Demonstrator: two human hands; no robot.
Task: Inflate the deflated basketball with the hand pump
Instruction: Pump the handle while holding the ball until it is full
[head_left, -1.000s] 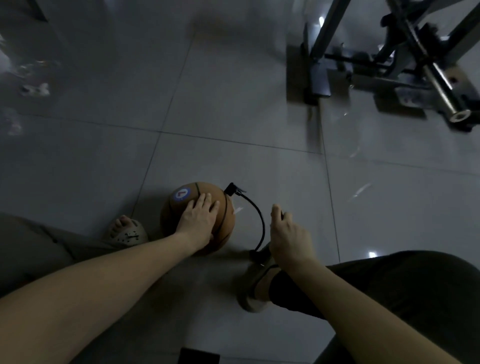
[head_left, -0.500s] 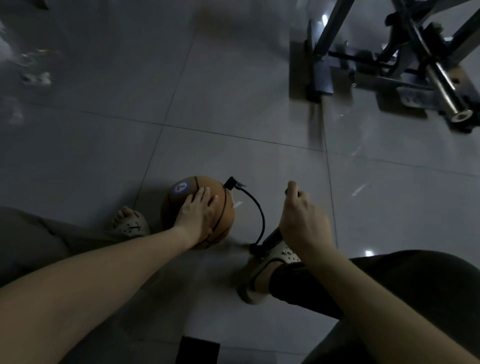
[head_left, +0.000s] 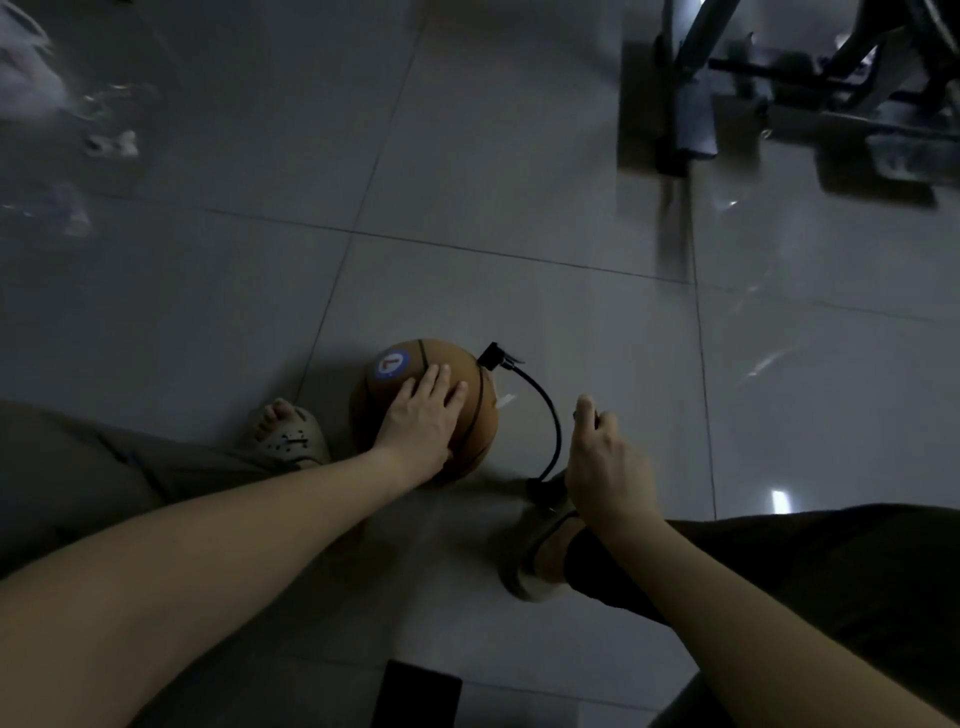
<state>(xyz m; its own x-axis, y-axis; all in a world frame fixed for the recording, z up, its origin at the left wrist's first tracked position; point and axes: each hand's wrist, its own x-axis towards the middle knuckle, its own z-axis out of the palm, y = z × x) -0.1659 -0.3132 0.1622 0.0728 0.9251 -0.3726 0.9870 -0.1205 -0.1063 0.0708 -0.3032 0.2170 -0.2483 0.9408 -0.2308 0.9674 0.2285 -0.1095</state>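
Glossy grey tiled floor (head_left: 519, 156), with a dark tubular metal frame (head_left: 685, 78) up in the top right. One round orange basketball (head_left: 415, 351) sits on the floor between two beige sandals (head_left: 291, 439). The left hand (head_left: 423, 415) lies flat on it, fingers slightly spread. The right hand (head_left: 605, 467) has its fingers curled round the one black hand pump (head_left: 543, 486), and its thin curved hose (head_left: 550, 415) reaches the ball.

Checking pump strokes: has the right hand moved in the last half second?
Yes. Gripping the pump, the right hand dropped lower, nearer the hose base.
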